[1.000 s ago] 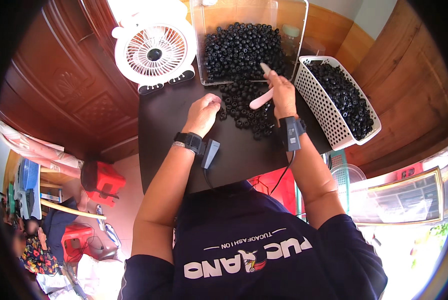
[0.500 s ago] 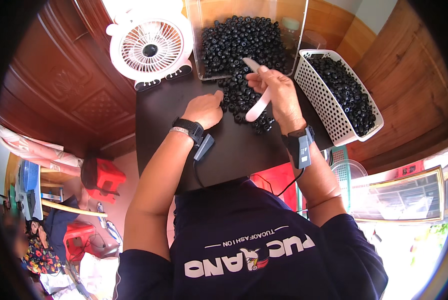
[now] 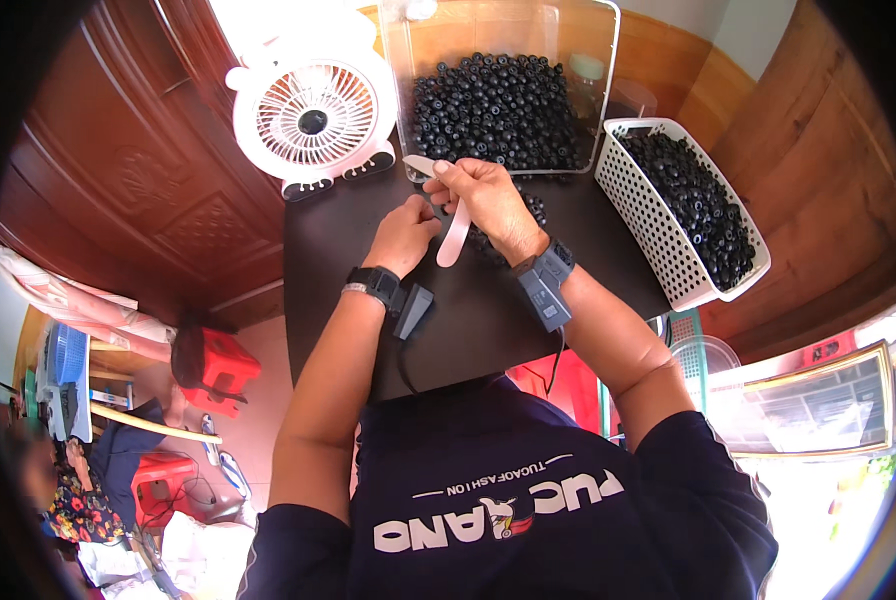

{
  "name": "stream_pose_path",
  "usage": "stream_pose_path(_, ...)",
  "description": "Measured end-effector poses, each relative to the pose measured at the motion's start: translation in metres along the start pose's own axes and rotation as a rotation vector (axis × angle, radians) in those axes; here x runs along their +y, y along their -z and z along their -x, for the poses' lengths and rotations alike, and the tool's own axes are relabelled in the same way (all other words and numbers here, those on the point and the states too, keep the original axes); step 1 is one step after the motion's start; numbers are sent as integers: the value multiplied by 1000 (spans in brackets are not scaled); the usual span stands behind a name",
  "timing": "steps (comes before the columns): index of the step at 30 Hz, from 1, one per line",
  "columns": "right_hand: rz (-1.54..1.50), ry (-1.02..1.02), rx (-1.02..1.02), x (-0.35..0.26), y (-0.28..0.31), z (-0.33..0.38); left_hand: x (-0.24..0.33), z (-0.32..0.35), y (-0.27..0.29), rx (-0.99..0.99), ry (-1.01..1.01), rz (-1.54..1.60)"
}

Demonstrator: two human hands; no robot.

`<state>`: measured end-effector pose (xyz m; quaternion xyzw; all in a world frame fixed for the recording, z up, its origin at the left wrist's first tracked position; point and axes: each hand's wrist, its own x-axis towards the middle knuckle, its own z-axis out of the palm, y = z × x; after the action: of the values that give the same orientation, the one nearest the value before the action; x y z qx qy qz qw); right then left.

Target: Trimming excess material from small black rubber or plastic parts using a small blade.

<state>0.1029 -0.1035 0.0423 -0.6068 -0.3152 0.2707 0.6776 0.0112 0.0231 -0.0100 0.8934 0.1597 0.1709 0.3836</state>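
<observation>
My right hand (image 3: 490, 205) is closed round a small knife, its pale pink handle (image 3: 454, 240) slanting down below the palm and its short blade (image 3: 420, 164) pointing up and left. Just to the left, my left hand (image 3: 404, 236) has its fingers curled together at the knife; whatever they pinch is hidden. Under and behind the right hand lies a pile of small black round pieces (image 3: 536, 208) with hollow centres, partly covered. Many more of these pieces (image 3: 498, 110) fill a clear plastic bin (image 3: 608, 80) tipped toward me.
A white perforated basket (image 3: 640, 225) of black pieces stands at the table's right edge. To the left is a white fan (image 3: 313, 120). The dark table (image 3: 458, 335) is under my forearms; a wired grey device (image 3: 414, 312) hangs at my left wrist. Red stools (image 3: 218, 362) stand lower left.
My right hand has swung left with the knife, away from the middle of the pile and close to my left hand. The view has shifted slightly.
</observation>
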Motion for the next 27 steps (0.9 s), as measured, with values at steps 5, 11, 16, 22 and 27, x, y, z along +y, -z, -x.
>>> stream_pose_path(5, 17, 30, 41, 17, -11, 10, -21, 4, 16, -63, 301, 1014)
stream_pose_path(11, -223, 108, -43, 24, -18, 14, -4, 8, 10, -50, 142, 1517)
stream_pose_path(16, -317, 103, -8, 24, -18, 13, 8, 10, 2, 10, 226, 1435)
stream_pose_path(22, -195, 124, 13, 25, -3, 9, 18, 12, 5, -51, 202, 1076)
stream_pose_path(27, -163, 97, -46, 20, -11, 17, 9, 12, -2, 59, 263, 1287)
